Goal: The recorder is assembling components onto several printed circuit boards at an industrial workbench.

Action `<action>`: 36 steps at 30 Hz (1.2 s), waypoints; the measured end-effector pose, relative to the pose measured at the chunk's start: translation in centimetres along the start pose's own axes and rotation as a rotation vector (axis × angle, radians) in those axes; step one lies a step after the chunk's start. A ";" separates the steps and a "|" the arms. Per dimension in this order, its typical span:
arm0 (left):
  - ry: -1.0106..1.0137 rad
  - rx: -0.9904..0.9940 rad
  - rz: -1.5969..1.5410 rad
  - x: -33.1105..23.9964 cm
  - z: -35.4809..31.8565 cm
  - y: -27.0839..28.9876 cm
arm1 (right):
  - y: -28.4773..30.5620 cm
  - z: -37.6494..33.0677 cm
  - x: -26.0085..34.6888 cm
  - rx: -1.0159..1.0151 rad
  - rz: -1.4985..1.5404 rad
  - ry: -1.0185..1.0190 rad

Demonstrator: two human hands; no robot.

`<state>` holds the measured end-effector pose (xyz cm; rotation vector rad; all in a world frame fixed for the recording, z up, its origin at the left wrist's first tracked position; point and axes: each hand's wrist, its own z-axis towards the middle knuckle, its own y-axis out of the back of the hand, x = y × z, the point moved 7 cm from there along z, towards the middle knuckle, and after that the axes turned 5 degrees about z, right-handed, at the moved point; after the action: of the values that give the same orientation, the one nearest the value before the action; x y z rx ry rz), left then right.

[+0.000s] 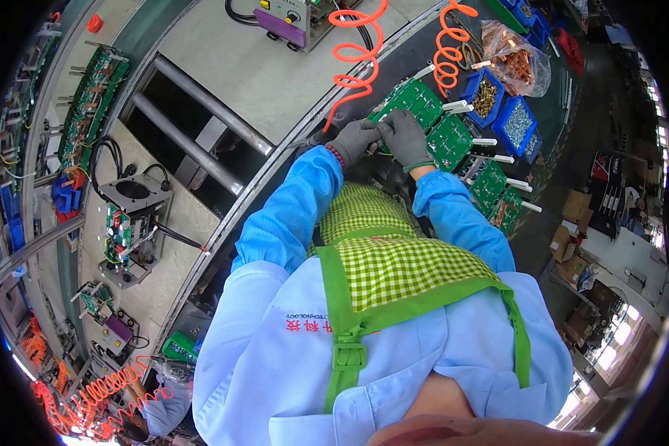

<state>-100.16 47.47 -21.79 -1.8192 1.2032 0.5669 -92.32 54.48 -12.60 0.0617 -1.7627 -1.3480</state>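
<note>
In grey gloves, my left hand (355,141) and my right hand (405,140) meet at the near edge of a green circuit board (418,102). Both have their fingers curled in, fingertips close together; whatever is pinched between them is too small or hidden to make out. More green circuit boards, one (449,141) beside my right hand and another (489,184) farther right, lie in a row with white strips sticking out of their far side. An orange coiled air hose (357,78) hangs down just beyond my left hand.
Past the boards stand a blue bin of brass-coloured parts (485,99), a blue bin of silvery parts (515,125) and a plastic bag of copper-coloured pieces (514,58). A second orange coiled hose (447,56) hangs nearby. Metal rollers (193,141) and a conveyor carrying an electronic unit (134,223) lie left.
</note>
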 end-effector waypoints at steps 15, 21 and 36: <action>-0.092 -0.041 0.069 -0.8 -0.9 -0.3 | 0.3 -0.6 0.3 -0.034 0.066 0.174; -0.176 -0.038 0.198 -1.1 -0.4 -0.3 | -0.1 -0.7 0.2 -0.129 0.007 0.056; -0.123 -0.156 0.202 -2.2 -1.6 -0.8 | -0.4 -0.1 0.0 -0.002 -0.099 -0.077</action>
<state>-100.51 47.40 -19.01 -1.7731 1.2962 0.8966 -92.45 54.25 -12.89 0.0980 -1.8434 -1.4402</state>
